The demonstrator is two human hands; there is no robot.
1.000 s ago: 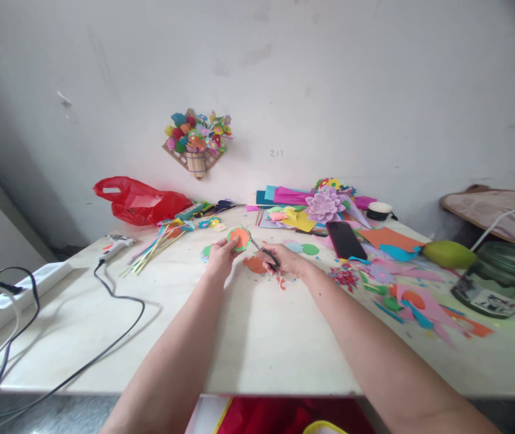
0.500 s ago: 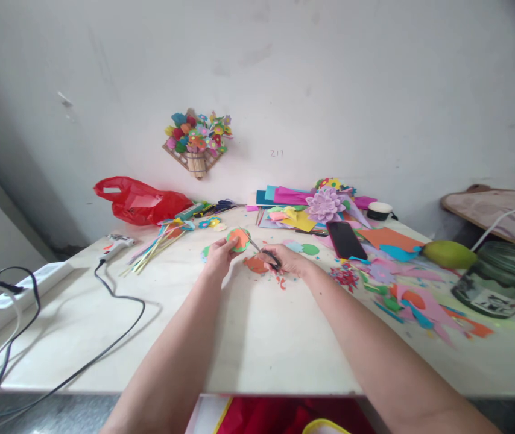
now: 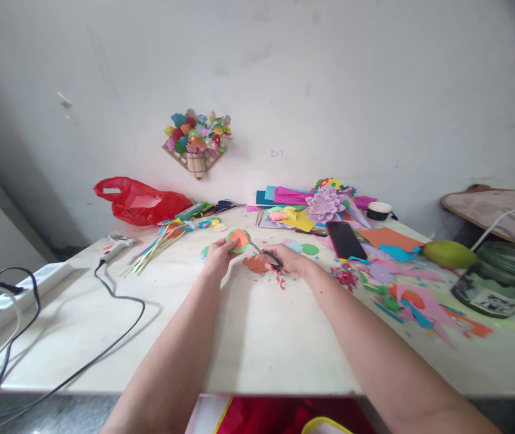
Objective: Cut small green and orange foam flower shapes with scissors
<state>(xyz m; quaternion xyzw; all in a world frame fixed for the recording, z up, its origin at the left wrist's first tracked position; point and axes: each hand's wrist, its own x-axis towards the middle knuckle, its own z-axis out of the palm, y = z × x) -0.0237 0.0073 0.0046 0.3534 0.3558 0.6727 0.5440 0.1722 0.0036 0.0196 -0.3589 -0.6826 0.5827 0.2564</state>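
The left hand (image 3: 219, 253) pinches a flat round piece (image 3: 240, 241) — orange on green — over the smooth white counter (image 3: 284, 343). The right hand (image 3: 288, 260) grips scissors (image 3: 255, 245), thin metal blades at the piece's edge.

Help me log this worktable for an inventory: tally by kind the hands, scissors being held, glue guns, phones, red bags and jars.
Hands: 2 (left hand, right hand)
Held scissors: 1 pair
Glue gun: 1
Phone: 1
Red bag: 1
Jar: 1
Total: 7
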